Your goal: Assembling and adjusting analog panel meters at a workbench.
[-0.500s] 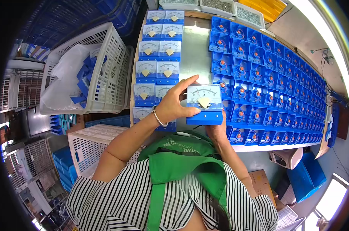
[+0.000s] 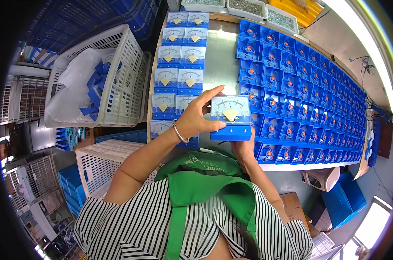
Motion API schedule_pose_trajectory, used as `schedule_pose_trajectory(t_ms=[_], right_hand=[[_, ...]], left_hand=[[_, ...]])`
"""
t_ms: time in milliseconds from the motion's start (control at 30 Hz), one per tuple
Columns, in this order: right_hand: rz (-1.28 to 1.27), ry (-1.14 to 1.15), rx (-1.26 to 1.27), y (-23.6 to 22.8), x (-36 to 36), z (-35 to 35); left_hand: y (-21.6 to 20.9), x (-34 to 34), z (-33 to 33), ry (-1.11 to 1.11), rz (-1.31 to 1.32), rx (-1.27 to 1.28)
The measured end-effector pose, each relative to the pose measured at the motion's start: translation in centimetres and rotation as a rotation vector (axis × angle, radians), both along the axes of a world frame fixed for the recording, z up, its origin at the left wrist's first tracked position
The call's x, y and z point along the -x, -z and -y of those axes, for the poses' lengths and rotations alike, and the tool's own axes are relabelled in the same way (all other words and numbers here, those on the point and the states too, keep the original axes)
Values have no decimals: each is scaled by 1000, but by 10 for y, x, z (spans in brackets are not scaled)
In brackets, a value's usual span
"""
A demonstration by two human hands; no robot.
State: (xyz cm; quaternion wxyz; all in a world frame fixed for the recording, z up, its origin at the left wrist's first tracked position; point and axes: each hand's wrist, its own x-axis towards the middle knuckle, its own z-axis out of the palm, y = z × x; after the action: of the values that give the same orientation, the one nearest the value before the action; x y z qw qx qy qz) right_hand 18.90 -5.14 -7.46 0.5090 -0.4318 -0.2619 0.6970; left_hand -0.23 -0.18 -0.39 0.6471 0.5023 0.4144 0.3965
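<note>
Left hand (image 2: 194, 118), meter (image 2: 230, 118) gripped to its right, right hand (image 2: 244, 149) beneath;

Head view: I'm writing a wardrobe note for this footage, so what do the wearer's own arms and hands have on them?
The left sleeve and right sleeve are short, with black and white stripes. The forearms are uncovered. A thin, silvery bangle circles the left wrist. The left hand wears no glove; the visible part of the right hand shows none either.
</note>
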Motion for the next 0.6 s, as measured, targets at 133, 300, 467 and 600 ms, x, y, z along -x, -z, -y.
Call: schedule_pose_trajectory(t_ms=[133,300,467,600], right_hand=[[32,0,11,-2,0,2],[38,98,23,-24,15,3],[57,84,39,-18,13,7],[69,16,79,-21,9,3]], left_hand=[[0,0,2,-2,18,-3],[1,1,5,3,10,1],[3,0,8,-10,10,9],[8,4,6,-11,-9,-12]])
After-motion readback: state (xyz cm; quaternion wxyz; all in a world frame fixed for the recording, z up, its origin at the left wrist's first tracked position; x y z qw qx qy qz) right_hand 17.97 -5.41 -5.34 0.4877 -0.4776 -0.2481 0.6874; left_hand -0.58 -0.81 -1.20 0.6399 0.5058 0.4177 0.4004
